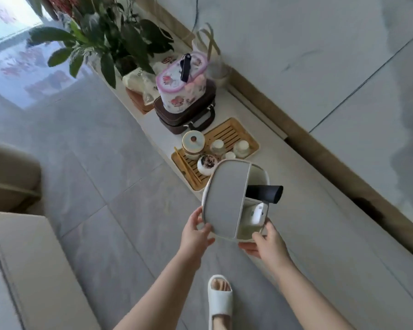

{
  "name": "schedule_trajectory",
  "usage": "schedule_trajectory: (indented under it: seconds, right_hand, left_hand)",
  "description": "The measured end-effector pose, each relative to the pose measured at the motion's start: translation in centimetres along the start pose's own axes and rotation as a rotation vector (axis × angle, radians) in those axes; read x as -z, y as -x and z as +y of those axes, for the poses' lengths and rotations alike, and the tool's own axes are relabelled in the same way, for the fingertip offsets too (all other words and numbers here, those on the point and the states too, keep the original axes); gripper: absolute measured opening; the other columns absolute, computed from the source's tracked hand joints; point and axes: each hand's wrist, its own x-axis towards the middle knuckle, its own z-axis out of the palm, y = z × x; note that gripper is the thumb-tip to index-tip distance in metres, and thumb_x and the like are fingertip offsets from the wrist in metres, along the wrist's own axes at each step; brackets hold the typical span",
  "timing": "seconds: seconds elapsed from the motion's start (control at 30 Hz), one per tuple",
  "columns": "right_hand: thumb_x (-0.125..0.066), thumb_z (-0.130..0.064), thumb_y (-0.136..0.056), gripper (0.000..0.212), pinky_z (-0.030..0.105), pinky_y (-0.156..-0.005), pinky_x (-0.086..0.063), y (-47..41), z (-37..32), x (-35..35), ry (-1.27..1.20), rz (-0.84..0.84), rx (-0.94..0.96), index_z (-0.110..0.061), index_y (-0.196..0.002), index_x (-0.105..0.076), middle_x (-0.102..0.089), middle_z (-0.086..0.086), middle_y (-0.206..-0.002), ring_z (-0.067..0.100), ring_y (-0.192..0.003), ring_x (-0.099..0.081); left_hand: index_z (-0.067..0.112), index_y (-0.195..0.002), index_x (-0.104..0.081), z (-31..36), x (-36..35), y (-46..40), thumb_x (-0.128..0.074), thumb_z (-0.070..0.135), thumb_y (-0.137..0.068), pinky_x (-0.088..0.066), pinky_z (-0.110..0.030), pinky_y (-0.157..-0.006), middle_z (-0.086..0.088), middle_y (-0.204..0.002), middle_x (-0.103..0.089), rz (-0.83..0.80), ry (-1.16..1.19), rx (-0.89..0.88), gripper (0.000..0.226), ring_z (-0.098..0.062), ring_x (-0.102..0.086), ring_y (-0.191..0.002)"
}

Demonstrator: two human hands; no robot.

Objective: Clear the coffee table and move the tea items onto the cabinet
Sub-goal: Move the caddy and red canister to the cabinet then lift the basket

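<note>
I carry a white storage box [227,198] with a grey half-lid in front of me, just above the near edge of the low white cabinet [296,186]. My left hand [196,232] grips its left rim and my right hand [267,241] grips its near right corner. A black hair-dryer nozzle [265,193] and a white device [259,211] stick out of the box's uncovered side. On the cabinet behind it lies a bamboo tea tray [234,134] with a lidded jar [193,144], a round teapot [206,165] and small cups [241,147].
Farther along the cabinet stand a brown case [186,113] with a floral bag [181,84] on top, white bags and a potted plant [100,36]. A pale sofa edge [17,258] is at the left. My white slipper [219,301] is on the grey tiled floor.
</note>
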Motion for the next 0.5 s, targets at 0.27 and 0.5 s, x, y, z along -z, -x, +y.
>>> schedule_trajectory:
  seconds: [0.27, 0.5]
  right_hand:
    - [-0.029, 0.004, -0.09, 0.041, 0.029, -0.062, -0.054, -6.5, -0.5, 2.4, -0.163, 0.075, -0.042, -0.021, -0.121, -0.04, -0.063, 0.005, -0.091, 0.031, -0.074, -0.07]
    - [-0.03, 0.001, -0.092, 0.056, 0.034, -0.076, -0.055, -9.0, 0.4, 2.0, -0.232, 0.129, -0.101, -0.021, -0.143, -0.022, -0.064, 0.003, -0.091, 0.026, -0.078, -0.071]
  left_hand:
    - [0.024, -0.144, -0.035, 1.9, -6.2, -5.9, -0.05, -0.005, -0.091, -0.048, -0.038, -0.098, 0.001, -0.143, -0.041, -0.103, 0.018, 0.065, 0.062, -0.021, -0.052, -0.12]
    - [0.024, -0.144, -0.035, 1.9, -8.2, -8.6, -0.051, -0.002, -0.091, -0.041, -0.042, -0.107, -0.012, -0.136, -0.048, -0.108, 0.06, 0.131, 0.061, -0.024, -0.05, -0.123]
